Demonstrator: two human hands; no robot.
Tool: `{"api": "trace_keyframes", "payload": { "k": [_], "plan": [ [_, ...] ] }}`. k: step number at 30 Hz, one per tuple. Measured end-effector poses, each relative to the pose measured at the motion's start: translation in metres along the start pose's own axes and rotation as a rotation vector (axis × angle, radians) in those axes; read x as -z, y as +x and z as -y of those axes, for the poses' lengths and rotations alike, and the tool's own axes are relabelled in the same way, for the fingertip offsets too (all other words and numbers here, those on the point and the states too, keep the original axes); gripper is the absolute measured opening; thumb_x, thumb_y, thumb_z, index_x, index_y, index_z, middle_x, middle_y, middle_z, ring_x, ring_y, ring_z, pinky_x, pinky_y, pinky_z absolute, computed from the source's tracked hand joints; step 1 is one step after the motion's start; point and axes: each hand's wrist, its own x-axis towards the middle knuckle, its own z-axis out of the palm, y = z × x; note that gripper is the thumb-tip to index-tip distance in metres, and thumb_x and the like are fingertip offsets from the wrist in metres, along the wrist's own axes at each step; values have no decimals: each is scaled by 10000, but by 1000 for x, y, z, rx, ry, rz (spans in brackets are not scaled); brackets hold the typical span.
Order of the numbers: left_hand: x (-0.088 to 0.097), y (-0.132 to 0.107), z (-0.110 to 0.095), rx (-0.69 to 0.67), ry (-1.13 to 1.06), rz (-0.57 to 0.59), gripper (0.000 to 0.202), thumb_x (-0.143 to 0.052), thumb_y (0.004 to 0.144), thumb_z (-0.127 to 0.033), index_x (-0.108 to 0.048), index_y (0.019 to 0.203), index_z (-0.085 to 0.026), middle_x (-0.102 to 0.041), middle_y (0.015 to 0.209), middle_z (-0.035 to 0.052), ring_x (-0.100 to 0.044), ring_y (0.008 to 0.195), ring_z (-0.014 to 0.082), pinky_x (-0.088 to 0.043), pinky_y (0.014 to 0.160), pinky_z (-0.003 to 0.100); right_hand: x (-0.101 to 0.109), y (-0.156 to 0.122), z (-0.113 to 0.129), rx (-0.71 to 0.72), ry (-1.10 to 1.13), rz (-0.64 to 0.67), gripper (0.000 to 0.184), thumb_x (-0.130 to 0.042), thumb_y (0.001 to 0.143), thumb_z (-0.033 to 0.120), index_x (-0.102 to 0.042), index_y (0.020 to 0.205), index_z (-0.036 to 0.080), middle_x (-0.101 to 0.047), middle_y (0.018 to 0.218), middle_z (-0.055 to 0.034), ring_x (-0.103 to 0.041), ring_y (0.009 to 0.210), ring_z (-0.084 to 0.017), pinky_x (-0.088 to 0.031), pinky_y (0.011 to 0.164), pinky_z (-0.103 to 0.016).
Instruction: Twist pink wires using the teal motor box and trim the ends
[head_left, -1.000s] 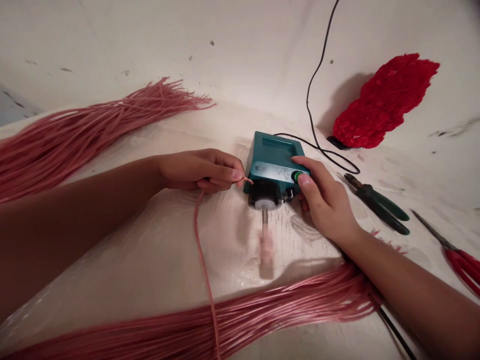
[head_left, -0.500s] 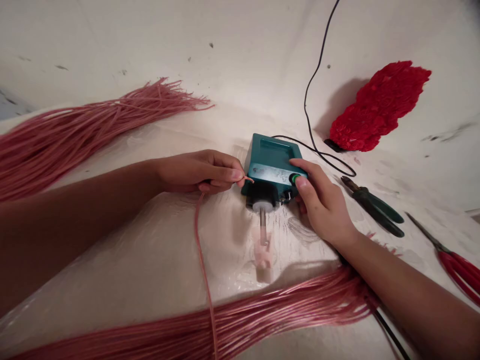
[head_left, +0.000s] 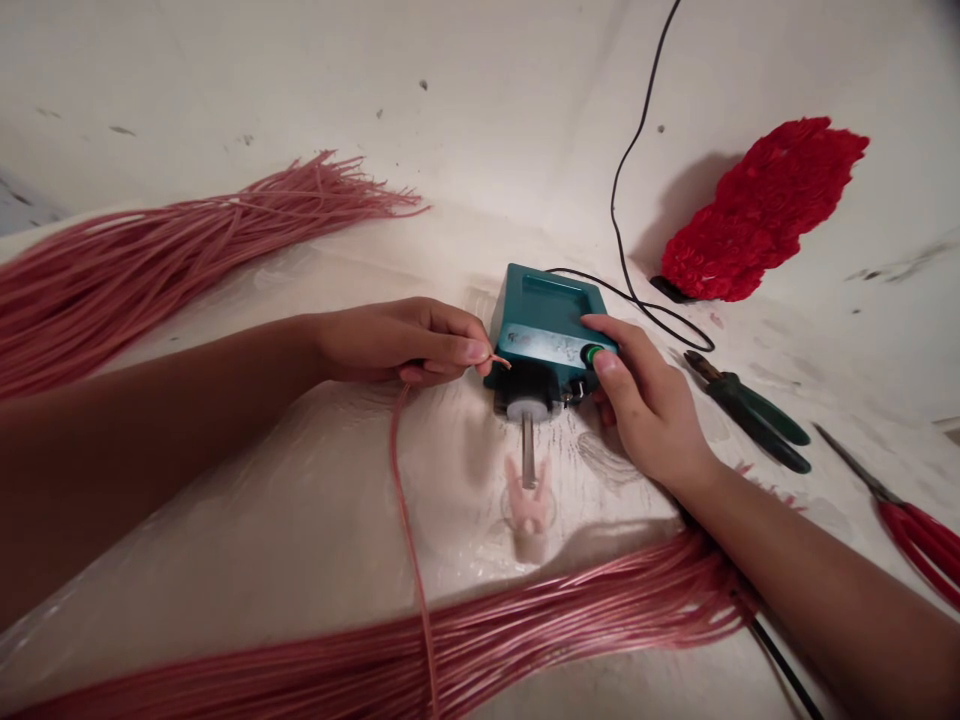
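A teal motor box (head_left: 546,320) sits in the middle of the white sheet, its steel shaft ending in a pink forked head (head_left: 529,497) that points toward me. My left hand (head_left: 397,342) pinches the end of one pink cord (head_left: 405,520) right beside the box's left edge; the cord trails down toward me. Beside the box's right corner rests my right hand (head_left: 649,405), fingers curled, with the thumb on the green button (head_left: 595,353).
A bundle of pink cords (head_left: 525,630) lies across the near edge, another bundle (head_left: 150,260) at the left. A black cable (head_left: 626,190) runs from the box up the wall. Right of the box: a red fluffy piece (head_left: 757,215), green-handled pliers (head_left: 757,412), red-handled scissors (head_left: 911,520).
The pink forked head on the shaft was a spinning blur one second ago and now stands sharp and still. Both hands have stayed in place.
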Motion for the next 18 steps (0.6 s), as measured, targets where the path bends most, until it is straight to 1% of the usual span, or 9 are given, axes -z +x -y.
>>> {"api": "trace_keyframes", "payload": {
  "k": [5, 9, 14, 18],
  "plan": [
    [0, 0, -1, 1, 9, -9, 257, -634, 952, -383, -695, 860, -150, -344, 529, -71, -304, 434, 29, -337, 441, 113, 0, 0, -1, -3, 4, 4, 406, -444, 1021, 499, -571, 1352, 303, -505, 549, 58, -531, 501, -136, -424, 508, -279],
    [0, 0, 0, 9, 18, -12, 257, -627, 956, -380, -692, 862, -150, -349, 516, -69, -290, 429, 33, -328, 436, 125, -1, -1, -1, -9, 13, 4, 410, -451, 1017, 503, -568, 1357, 305, -522, 569, 51, -532, 507, -135, -428, 504, -277],
    [2, 0, 0, 75, -3, 9, 227, -614, 961, -356, -696, 886, -158, -328, 519, -65, -250, 447, 50, -251, 412, 152, 0, 0, -1, -22, 25, 5, 404, -449, 1018, 506, -570, 1353, 315, -532, 566, 51, -538, 496, -135, -431, 497, -276],
    [3, 0, 0, 95, -17, 17, 221, -625, 952, -360, -698, 901, -157, -307, 539, -63, -235, 460, 57, -203, 405, 173, 0, 0, -1, -24, 31, 4, 409, -458, 1012, 513, -572, 1353, 317, -531, 557, 51, -540, 487, -137, -425, 480, -273]
  ]
}}
